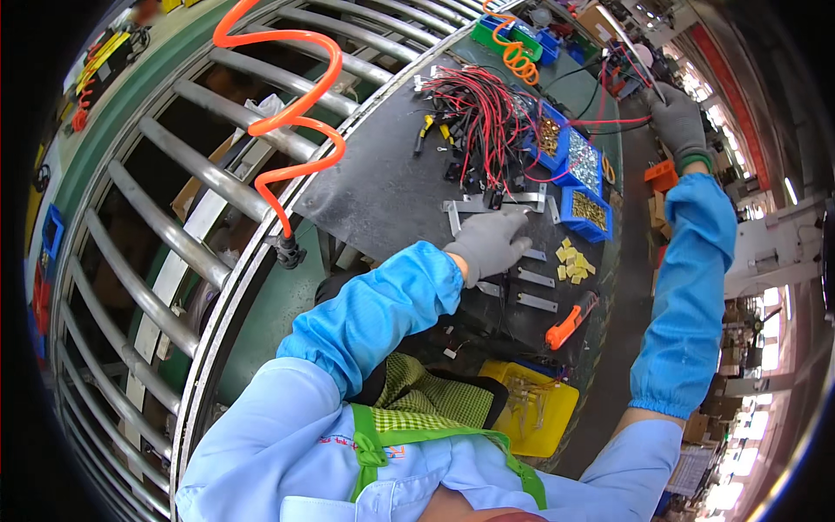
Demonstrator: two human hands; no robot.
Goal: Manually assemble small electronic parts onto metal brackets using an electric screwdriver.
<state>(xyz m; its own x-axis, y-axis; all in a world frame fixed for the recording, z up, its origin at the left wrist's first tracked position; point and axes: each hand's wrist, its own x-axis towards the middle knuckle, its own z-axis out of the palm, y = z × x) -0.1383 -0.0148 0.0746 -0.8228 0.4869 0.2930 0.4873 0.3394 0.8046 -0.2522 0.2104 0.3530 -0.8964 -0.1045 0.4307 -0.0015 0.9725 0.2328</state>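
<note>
My left hand [491, 245], in a grey glove, rests low over the dark work table among flat metal brackets [496, 205], its fingers apart; I see nothing held in it. Out to the right, my raised right hand [680, 123], also gloved, is closed around red and black wires [622, 121] that stretch left toward the table. A thin metal rod [631, 43] runs down to the same hand; whether it is gripped is unclear. A large bundle of red and black wires [487, 113] lies beyond my left hand. Small metal strips [537, 303] lie nearer me.
Blue bins of screws and fasteners [588, 211] line the table's right side. Yellow pieces [572, 263] and an orange-handled tool [571, 324] lie near them. A yellow tray [557, 409] stands by my lap. A roller conveyor [200, 235] and an orange coiled hose [326, 87] are left.
</note>
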